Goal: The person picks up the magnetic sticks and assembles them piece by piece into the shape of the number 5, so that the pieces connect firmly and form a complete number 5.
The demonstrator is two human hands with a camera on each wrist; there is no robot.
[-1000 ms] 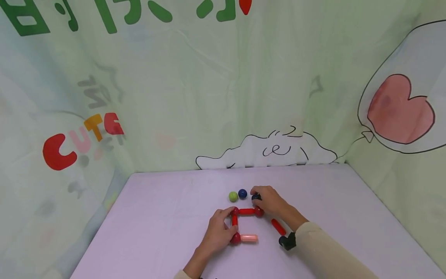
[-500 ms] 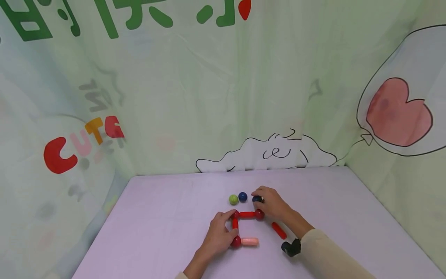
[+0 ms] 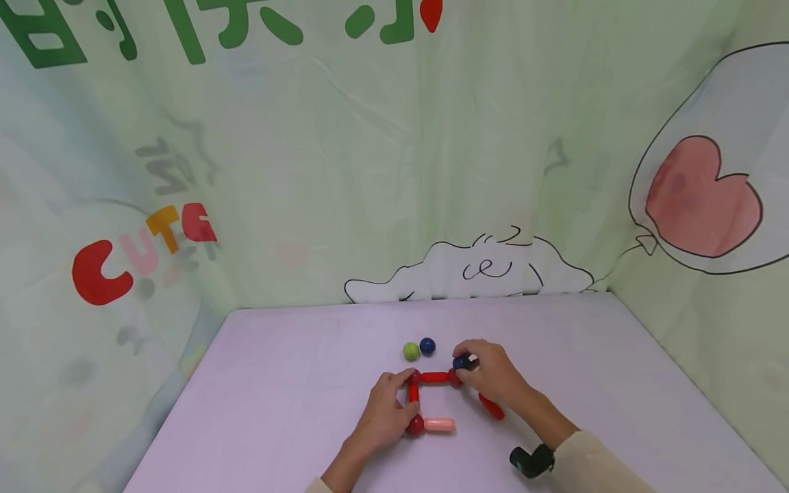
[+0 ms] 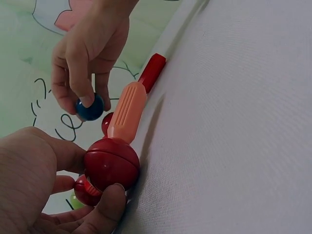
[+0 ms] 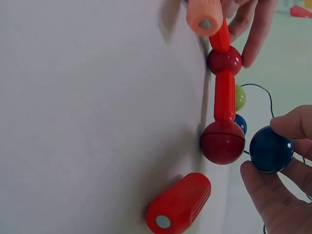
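Note:
My right hand [image 3: 493, 370] pinches a dark blue ball [image 5: 271, 149] between thumb and fingers. That ball is raised beside the far right red ball [image 5: 223, 142] of a joined magnetic shape. At the shape's left side my left hand [image 3: 385, 411] grips the near red ball [image 4: 112, 165], thumb and a finger against it, while another finger reaches the far left red ball [image 5: 224, 61]. Red rods [image 3: 434, 377] link these balls, and a peach rod [image 4: 127, 112] sticks out from the near one. A loose red rod [image 5: 179, 204] lies below my right hand.
Behind the shape, a green ball [image 3: 411, 351] and another blue ball [image 3: 427, 346] sit side by side on the pale table [image 3: 296, 397]. A printed curtain [image 3: 296, 171] hangs at the back. A black wrist camera [image 3: 531, 461] is at my right sleeve.
My right hand has drawn the blue ball slightly nearer and to the right, and its wrist has shifted toward the near right. My left hand and the red shape look almost still.

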